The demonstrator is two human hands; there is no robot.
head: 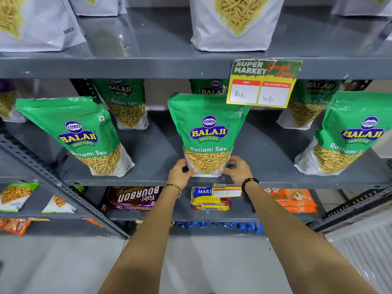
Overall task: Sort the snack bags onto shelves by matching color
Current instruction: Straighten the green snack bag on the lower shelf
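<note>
A green Balaji Ratlami Sev bag (206,128) stands upright at the front middle of the grey middle shelf (152,149). My left hand (181,171) grips its lower left corner and my right hand (238,169) grips its lower right corner. More green bags of the same kind stand on this shelf: one at the front left (78,134), one at the front right (347,134), and others behind (125,100). White bags (235,22) with yellow sev stand on the shelf above.
A supermarket price tag (263,83) hangs from the upper shelf's edge, just right of the held bag's top. Below are a brown Bourbon pack (133,198), yellow Marie packs (209,200), orange cookie packs (293,200) and blue packs (222,225). A slotted metal upright (63,187) runs diagonally at left.
</note>
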